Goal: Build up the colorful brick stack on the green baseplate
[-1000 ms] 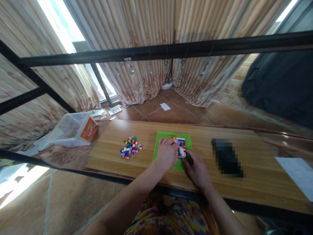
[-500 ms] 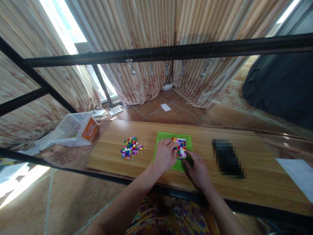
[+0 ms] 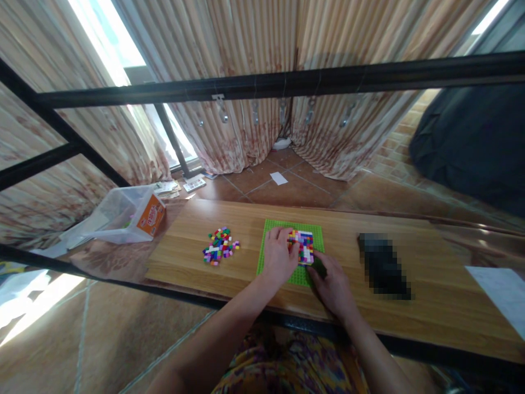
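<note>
On the wooden board lies a green studded baseplate, bearing a low block of small multicoloured toy bricks. My left hand is over the block's left side, its fingers bent and its thumb apart from them, with coloured bricks showing between. Nothing held can be made out in it. At the block's lower right corner, my right hand has its thumb and forefinger set against the edges, gripping that corner. Its other fingers are partly hidden. A loose pile of small coloured bricks lies left of the baseplate.
A clear plastic box with an orange label stands past the board's left end. To the right are a pixelated dark object and a white sheet. A black metal rail crosses in front of the curtains.
My left fingers have risen slightly and parted from the thumb, uncovering a little more of the bricks. My right hand stays at the block's corner. The view has shifted slightly.
</note>
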Action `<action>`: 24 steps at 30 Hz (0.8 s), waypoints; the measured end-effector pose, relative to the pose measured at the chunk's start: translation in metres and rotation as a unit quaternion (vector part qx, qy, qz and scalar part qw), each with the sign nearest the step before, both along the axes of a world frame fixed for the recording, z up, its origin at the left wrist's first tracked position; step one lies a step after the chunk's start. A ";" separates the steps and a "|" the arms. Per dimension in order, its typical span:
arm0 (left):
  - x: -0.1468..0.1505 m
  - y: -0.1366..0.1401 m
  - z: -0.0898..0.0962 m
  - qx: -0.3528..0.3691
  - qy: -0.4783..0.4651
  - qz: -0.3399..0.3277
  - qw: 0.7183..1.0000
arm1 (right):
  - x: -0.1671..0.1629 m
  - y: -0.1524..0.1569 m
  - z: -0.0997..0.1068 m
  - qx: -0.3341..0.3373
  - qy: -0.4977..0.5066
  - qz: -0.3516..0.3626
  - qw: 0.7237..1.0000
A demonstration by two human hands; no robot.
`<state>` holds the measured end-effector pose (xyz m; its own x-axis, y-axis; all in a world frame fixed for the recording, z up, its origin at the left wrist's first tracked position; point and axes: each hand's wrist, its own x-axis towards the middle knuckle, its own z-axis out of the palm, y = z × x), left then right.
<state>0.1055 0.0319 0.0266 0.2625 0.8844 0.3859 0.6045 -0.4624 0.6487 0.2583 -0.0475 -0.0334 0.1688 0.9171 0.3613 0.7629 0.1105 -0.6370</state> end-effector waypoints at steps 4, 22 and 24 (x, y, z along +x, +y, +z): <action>0.001 0.001 -0.004 -0.028 -0.040 0.003 0.999 | 0.000 0.000 0.000 -0.009 -0.005 -0.007 1.000; 0.012 -0.001 -0.003 -0.113 -0.130 0.057 0.983 | 0.001 0.000 -0.003 -0.011 -0.009 -0.010 1.000; 0.008 -0.004 -0.004 -0.099 -0.133 0.047 0.985 | 0.002 0.000 -0.004 -0.014 -0.014 -0.009 1.000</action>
